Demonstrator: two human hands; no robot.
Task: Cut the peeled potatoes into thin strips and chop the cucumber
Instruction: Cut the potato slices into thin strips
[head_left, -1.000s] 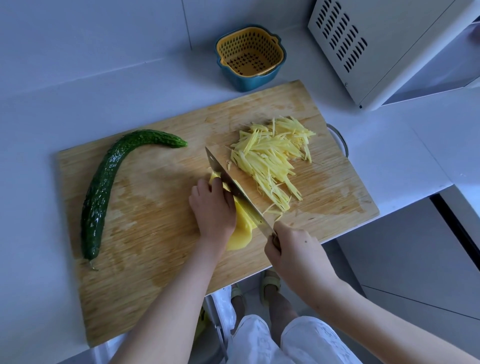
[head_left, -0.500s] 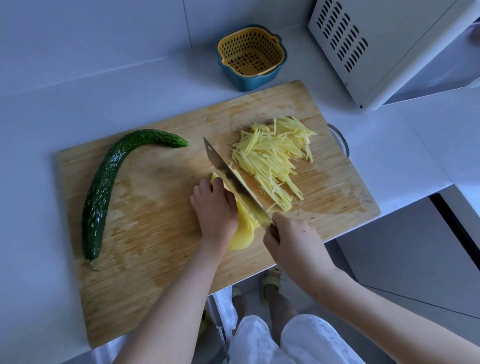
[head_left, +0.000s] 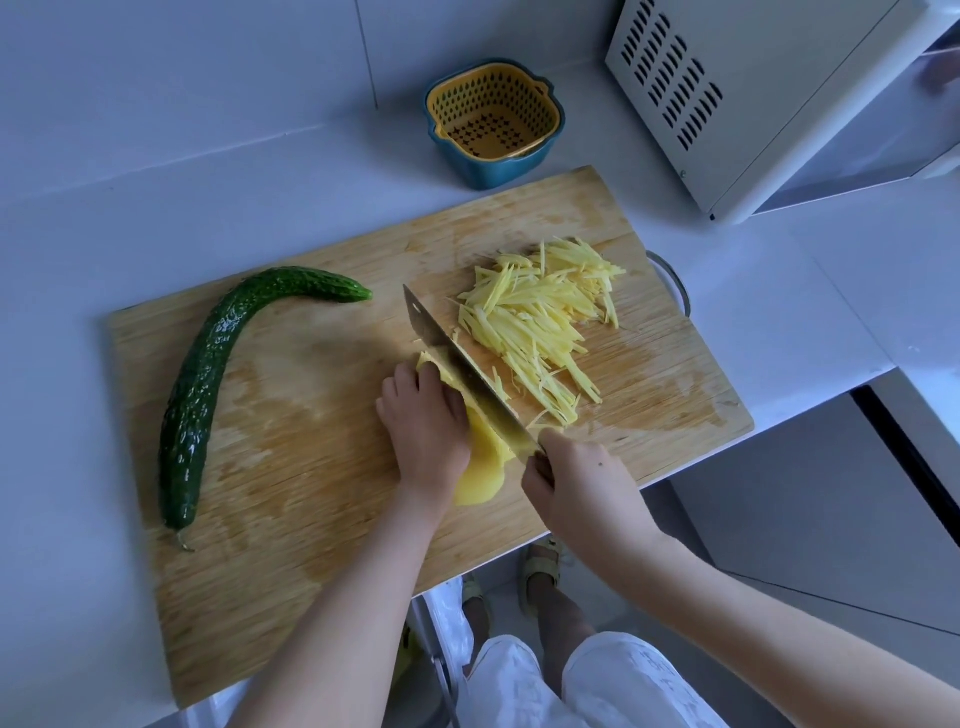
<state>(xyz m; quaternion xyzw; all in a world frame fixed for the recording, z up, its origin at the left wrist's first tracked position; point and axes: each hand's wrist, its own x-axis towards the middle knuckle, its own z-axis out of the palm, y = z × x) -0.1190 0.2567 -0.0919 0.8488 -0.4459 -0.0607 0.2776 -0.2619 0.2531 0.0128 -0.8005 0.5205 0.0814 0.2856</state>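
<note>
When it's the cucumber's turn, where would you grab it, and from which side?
Take the cucumber round its thick, nearly straight middle, coming down from above with fingers across its width. It lies flat on the cutting board with nothing touching it, so both long sides are free. The far end hooks right and the near end narrows to a stem, so both probably offer a poorer grip.

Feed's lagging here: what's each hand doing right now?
Left hand: fingers curled, holding the potato.
Right hand: grips the knife by its handle.

A yellow strainer nested in a blue bowl sits at twelve o'clock on the white surface; a white vented appliance at two o'clock.
</note>
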